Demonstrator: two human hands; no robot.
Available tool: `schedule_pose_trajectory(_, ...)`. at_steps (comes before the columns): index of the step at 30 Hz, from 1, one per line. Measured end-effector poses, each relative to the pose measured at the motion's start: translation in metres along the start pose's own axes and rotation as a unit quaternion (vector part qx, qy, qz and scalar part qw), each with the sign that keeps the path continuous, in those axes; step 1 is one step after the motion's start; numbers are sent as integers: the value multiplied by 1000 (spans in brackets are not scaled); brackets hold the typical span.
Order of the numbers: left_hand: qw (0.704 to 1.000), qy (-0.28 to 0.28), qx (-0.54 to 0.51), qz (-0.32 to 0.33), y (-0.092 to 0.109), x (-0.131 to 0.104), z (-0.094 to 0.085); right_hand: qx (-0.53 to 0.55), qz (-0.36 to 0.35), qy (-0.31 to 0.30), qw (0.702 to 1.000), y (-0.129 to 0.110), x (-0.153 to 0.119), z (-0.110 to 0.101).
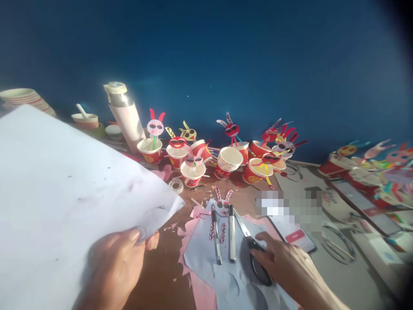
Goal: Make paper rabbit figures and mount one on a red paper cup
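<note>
While the left hand (114, 262) pinches the lower edge of a big white sheet of paper (61, 189), thumb on top and fingers beneath, the sheet is lifted and tilted over the left side of the brown table (161, 275). Behind it a white flask (126, 114) leans, and a row of red paper cups (193, 159) with cut-out rabbit faces runs along the blue wall (226, 56). Further right, two pens (224, 234) lie side by side on a pale blue sheet (226, 280) over pink scraps. The right hand (287, 262) rests on black-handled scissors (253, 245), fingers curled over the handles; the blades lie on the blue sheet, pointing away.
</note>
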State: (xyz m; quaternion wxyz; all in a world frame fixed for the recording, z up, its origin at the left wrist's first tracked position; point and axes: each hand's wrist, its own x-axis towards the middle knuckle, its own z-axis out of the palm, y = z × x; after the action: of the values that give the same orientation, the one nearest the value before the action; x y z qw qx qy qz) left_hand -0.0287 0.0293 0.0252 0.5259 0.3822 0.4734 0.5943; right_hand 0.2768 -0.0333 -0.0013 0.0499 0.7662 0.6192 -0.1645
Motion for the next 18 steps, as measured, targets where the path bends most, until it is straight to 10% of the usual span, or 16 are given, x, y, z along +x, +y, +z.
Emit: schedule_pose_trajectory(18,997,8,-77,11,19,9,11,6,9,49,999,25,-23,0)
